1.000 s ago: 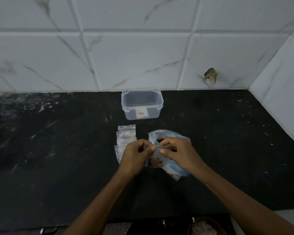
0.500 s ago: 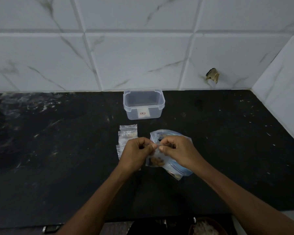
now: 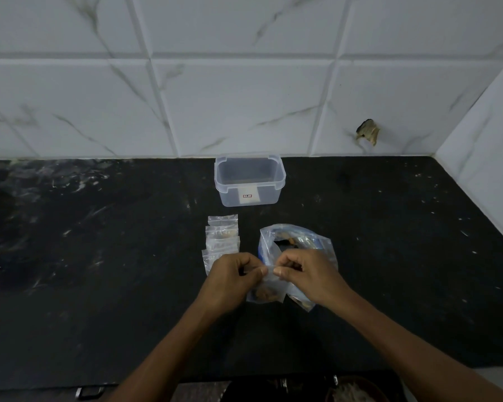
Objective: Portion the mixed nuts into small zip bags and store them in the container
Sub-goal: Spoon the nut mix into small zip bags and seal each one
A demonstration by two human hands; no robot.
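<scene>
At the near edge of the frame, below the dark desk (image 3: 99,285), a metal handle (image 3: 89,391) and part of a bowl with pale contents (image 3: 355,393) show dimly. Both forearms reach forward over the desk. The left hand (image 3: 230,281) and the right hand (image 3: 305,275) meet over its middle, each with its grip closed as a thumb-and-finger pinch on the top edge of a small zip bag (image 3: 266,291), which hangs between them with a clump of brown nuts in its bottom. Just behind and under the right hand lies the large bag of mixed nuts (image 3: 296,242), its mouth gaping toward the wall, some nuts visible inside. Left of it, just beyond the left hand, a row of small zip bags (image 3: 222,240) lies overlapping on the desk; at least one holds nuts. Farther back, near the white marbled tile wall (image 3: 244,97), stands the clear plastic container (image 3: 249,184), lidless, a label on its front. A chipped hole (image 3: 368,132) marks the wall to the right.
</scene>
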